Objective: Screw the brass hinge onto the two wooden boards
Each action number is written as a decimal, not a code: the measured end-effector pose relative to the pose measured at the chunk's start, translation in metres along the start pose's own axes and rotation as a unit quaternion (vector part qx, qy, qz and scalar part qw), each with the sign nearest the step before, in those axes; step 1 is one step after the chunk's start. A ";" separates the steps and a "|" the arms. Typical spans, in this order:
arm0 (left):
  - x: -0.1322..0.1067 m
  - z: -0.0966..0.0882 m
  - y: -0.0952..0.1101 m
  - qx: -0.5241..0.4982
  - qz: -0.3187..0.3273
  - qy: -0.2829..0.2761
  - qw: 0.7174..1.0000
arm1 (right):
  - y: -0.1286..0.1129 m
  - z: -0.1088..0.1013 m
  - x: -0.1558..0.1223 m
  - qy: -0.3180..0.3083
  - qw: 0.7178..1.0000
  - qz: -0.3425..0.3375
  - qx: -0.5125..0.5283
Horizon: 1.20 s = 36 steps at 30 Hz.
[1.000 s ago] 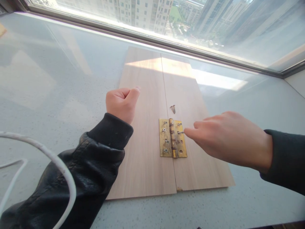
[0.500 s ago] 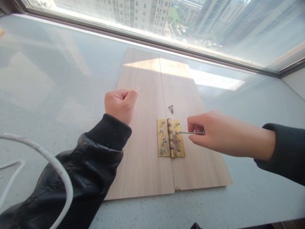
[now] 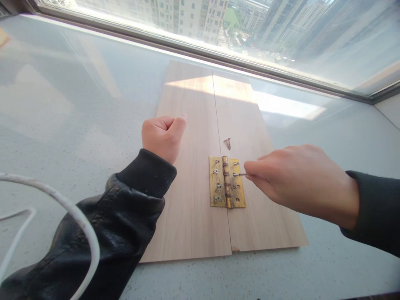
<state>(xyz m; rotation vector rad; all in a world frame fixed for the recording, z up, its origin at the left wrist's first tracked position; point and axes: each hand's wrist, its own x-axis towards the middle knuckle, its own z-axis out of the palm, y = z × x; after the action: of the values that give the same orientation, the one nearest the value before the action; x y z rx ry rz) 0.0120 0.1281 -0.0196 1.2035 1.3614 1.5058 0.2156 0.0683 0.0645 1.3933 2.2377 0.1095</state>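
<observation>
A brass hinge [image 3: 218, 189] lies across the seam between two pale wooden boards [image 3: 187, 225]. Several screw heads show in its left leaf, and the lowest hole on the right leaf has no screw in it. My right hand [image 3: 290, 177] is closed on a screwdriver, its handle hidden in the palm. The thin screwdriver shaft [image 3: 242, 174] points left, its tip at a screw in the hinge's right leaf. My left hand [image 3: 164, 135] rests as a fist over the left board, thumb on top. Loose screws [image 3: 228, 143] lie just above the hinge.
The boards lie on a speckled pale countertop [image 3: 103, 146] beside a window [image 3: 187, 21]. A white cable [image 3: 84, 229] loops over the left sleeve. The right board's lower edge has a small chip by the seam.
My right hand has turned and its fingers have come closer to the hinge, covering more of the screwdriver's shaft. My left hand keeps its fist; the whole view has shifted slightly.
</observation>
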 end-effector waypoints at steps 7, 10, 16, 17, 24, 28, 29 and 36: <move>0.001 -0.001 -0.003 0.021 0.012 -0.001 1.000 | 0.010 0.008 0.014 -0.207 0.862 0.228 0.403; 0.002 -0.002 -0.005 0.023 0.016 0.002 1.000 | 0.011 0.011 0.007 -0.119 0.942 0.140 0.280; 0.002 -0.002 -0.006 0.020 0.022 0.008 1.000 | 0.008 0.008 -0.005 0.098 0.979 -0.166 -0.070; 0.002 -0.002 -0.006 0.022 0.022 0.006 0.999 | 0.007 0.009 -0.005 0.117 0.970 -0.194 -0.085; 0.002 -0.002 -0.004 0.024 0.017 0.005 1.000 | 0.005 0.004 0.006 0.006 1.000 -0.017 0.008; 0.002 -0.001 -0.003 0.023 0.012 -0.001 1.000 | 0.003 -0.008 0.014 -0.079 0.991 0.066 0.084; 0.002 -0.001 -0.003 0.021 0.011 -0.002 1.000 | 0.003 -0.010 0.016 -0.095 0.986 0.083 0.105; 0.000 0.000 -0.003 0.018 0.005 -0.001 1.000 | 0.006 -0.003 0.022 -0.208 0.916 0.186 0.290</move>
<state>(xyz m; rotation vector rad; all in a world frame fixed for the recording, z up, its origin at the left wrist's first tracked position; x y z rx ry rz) 0.0115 0.1287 -0.0221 1.2349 1.3881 1.4915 0.2112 0.0904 0.0614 1.9170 1.6864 -0.7146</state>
